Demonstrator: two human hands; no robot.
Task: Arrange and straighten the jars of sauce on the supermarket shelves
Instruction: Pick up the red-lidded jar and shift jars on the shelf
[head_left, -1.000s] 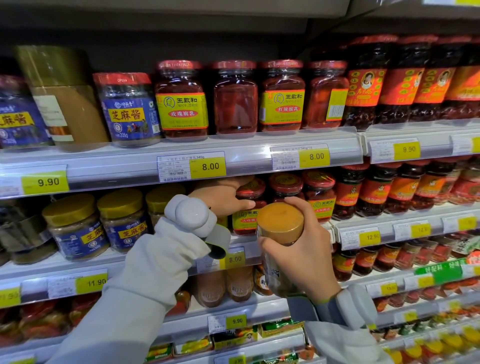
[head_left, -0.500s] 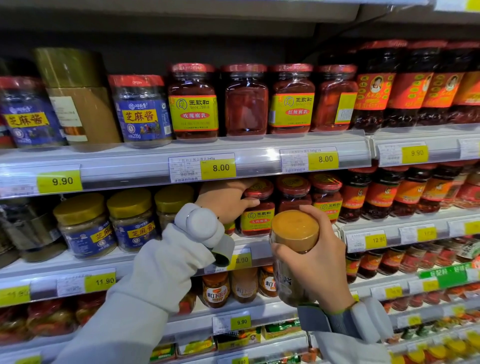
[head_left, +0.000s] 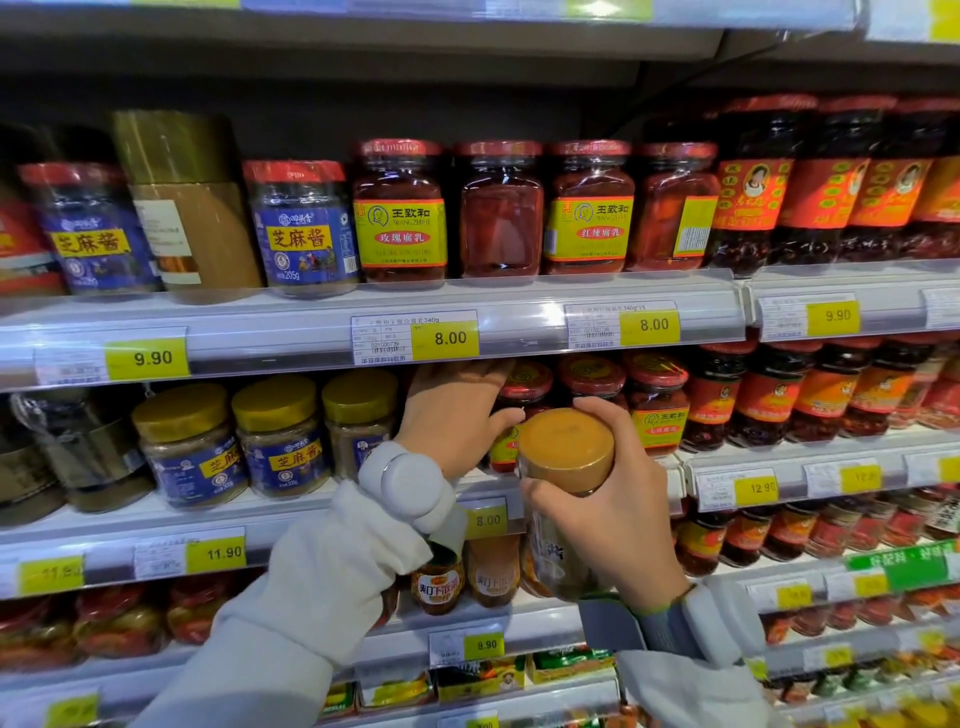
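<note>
My right hand (head_left: 623, 530) grips a clear sauce jar with a gold lid (head_left: 566, 447), held upright in front of the middle shelf. My left hand (head_left: 457, 415) reaches into the middle shelf (head_left: 291, 519). Its thumb lies on the front of a red-lidded jar (head_left: 527, 384) and its fingers go over and behind that jar, partly hidden under the upper shelf rail. Three gold-lidded sesame paste jars (head_left: 275, 436) stand just left of that hand. More red-lidded jars (head_left: 657, 400) stand to the right.
The upper shelf (head_left: 519, 312) carries blue-labelled jars (head_left: 301, 228), red bean curd jars (head_left: 400, 213) with some labels turned away, and chilli sauce jars (head_left: 758, 187). Lower shelves hold small jars (head_left: 436, 582) and packets. Yellow price tags line every rail.
Both hands keep their holds and stay in about the same place against the shelf. The view has drifted a little, so the shelves sit slightly further right.
</note>
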